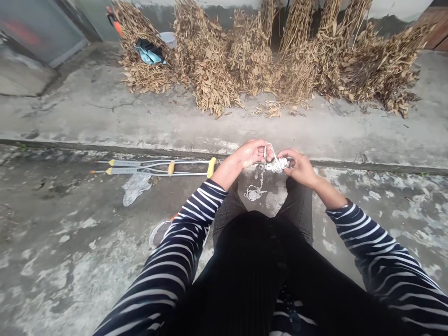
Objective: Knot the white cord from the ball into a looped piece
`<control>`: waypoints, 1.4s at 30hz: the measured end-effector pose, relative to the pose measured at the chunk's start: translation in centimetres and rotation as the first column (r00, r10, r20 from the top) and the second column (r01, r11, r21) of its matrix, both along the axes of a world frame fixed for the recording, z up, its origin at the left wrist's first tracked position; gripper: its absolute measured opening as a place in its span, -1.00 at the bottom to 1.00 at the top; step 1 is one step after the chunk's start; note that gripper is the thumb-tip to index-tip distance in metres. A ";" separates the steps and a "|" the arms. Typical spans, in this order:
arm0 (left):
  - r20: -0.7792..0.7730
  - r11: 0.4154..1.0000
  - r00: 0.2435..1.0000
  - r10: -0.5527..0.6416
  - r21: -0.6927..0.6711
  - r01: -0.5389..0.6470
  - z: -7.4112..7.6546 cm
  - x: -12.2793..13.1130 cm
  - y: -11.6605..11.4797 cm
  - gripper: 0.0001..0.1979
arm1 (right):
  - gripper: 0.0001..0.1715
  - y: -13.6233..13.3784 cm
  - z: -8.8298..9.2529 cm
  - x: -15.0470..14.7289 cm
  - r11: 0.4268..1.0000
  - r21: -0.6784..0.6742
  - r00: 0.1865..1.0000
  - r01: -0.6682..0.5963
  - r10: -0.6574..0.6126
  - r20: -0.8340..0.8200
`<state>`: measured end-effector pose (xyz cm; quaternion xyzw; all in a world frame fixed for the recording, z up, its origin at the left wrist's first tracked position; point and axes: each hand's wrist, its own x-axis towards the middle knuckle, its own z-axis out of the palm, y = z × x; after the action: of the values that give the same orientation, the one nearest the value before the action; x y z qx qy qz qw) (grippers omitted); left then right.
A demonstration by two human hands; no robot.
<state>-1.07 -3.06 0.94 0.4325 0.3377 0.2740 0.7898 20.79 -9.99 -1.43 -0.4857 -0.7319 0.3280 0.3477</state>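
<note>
In front of my knees, my right hand (299, 167) grips a wound bundle of white cord (277, 164) from its right side, thumb and fingers around its end. My left hand (255, 152) pinches a strand of the same cord, which loops up over the fingers and runs to the bundle. From between the hands a kinked length of cord hangs down. It leads to a loose coil of white cord (253, 192) low between my legs. What the core of the bundle is made of is hidden under the windings.
A pair of crutches (157, 167) with yellow pads lies on the concrete to the left, beside a clear plastic bag (136, 186). A low concrete step (140, 123) runs across ahead. Dried plant bundles (213, 65) lean on the wall, with a white bucket (168, 39) among them.
</note>
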 end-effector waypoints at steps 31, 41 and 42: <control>-0.164 0.912 0.979 -0.123 0.371 0.177 -5.9 1.1 -1.8 -0.76 | -0.48 0.6 3.0 1.4 0.784 -0.596 0.626 -0.173 -0.380 -0.681; -0.218 0.950 0.970 -0.109 0.264 0.166 -6.6 0.9 -1.8 -0.80 | -0.50 3.2 11.1 3.6 0.877 -0.464 0.361 0.123 -0.476 -0.802; -0.231 0.951 0.965 -0.122 0.251 0.180 -7.1 0.7 -1.9 -0.79 | -0.52 3.6 12.2 4.4 0.885 -0.422 0.293 0.195 -0.463 -0.837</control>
<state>-0.41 -4.95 -6.18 0.5874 0.3457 0.2080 0.7015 25.16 -6.39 10.76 -0.3966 -0.2479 0.5474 0.6940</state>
